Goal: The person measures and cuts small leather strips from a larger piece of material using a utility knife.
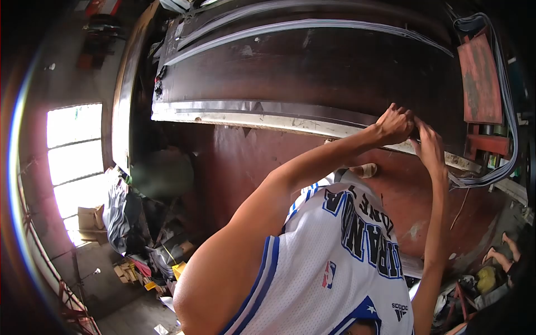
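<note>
A long, thin grey strip [312, 111] lies along the near edge of a dark table [312, 67]. Toward the right end of that edge, my left hand [395, 124] is closed with its fingers bent, and the strip runs up to it. Right beside it, my right hand [429, 145] has its fingers pinched together close to the left fingers. What sits between the fingertips of the right hand is hidden or too small to make out.
More long grey strips [312, 23] lie across the table's far side. A looped bundle of strips [511, 139] hangs at the right by a worn red board [480, 81]. Bags and boxes [89, 218] crowd the left near a bright window [75, 145]. Another person's legs [499, 255] show at lower right.
</note>
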Motion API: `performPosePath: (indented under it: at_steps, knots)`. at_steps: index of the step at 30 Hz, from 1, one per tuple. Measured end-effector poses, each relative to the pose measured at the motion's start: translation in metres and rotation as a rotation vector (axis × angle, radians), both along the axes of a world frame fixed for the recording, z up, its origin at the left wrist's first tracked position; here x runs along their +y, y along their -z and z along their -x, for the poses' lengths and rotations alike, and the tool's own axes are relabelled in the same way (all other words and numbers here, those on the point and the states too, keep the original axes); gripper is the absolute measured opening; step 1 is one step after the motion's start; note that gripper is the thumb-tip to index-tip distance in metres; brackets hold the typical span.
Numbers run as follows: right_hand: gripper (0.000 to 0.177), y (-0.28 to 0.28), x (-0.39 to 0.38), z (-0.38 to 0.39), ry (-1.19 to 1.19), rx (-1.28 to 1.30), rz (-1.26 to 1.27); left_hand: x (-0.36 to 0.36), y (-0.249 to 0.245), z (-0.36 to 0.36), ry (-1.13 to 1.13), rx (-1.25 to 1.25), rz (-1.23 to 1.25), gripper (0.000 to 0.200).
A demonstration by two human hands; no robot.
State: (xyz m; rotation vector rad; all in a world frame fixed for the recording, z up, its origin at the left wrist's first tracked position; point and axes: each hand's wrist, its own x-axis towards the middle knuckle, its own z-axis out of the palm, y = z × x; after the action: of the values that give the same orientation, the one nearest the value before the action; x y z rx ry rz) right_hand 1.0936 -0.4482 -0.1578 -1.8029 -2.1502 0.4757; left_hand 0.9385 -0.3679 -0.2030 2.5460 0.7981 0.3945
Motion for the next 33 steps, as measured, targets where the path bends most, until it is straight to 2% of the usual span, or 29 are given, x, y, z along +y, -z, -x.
performPosePath:
  at_steps: [4, 8, 11, 13, 14, 16, 20, 23, 33]
  knots:
    - [0.071, -0.011, 0.004, 0.001, 0.022, -0.017, 0.074, 0.004, -0.009, -0.001, 0.065, 0.073, -0.112, 0.023]
    - [0.074, -0.012, 0.01, -0.004, 0.001, -0.049, 0.074, 0.002, -0.026, 0.004, 0.085, 0.106, -0.059, 0.025]
    - [0.064, -0.022, 0.009, -0.003, 0.032, -0.055, 0.117, 0.0, -0.022, 0.004, 0.039, 0.061, -0.022, 0.029]
    - [0.053, -0.023, 0.01, -0.004, 0.071, 0.005, 0.13, 0.006, -0.02, 0.016, 0.049, 0.142, 0.022, 0.033]
    - [0.053, -0.024, 0.01, -0.004, 0.064, 0.005, 0.129, 0.009, -0.014, 0.028, 0.043, 0.107, -0.022, 0.033]
    - [0.041, -0.025, 0.009, -0.008, -0.001, -0.015, 0.072, 0.018, -0.008, 0.059, 0.048, 0.194, -0.007, 0.038]
    - [0.035, -0.038, 0.006, -0.013, -0.038, -0.004, 0.115, 0.032, -0.011, 0.14, 0.011, 0.354, -0.016, 0.049]
    - [0.035, -0.045, 0.0, -0.013, -0.03, -0.03, 0.111, 0.045, -0.027, 0.199, -0.011, 0.416, 0.062, 0.057]
    - [0.035, -0.042, -0.012, -0.017, 0.053, -0.082, 0.132, 0.064, -0.02, 0.352, -0.059, 0.488, -0.07, 0.057]
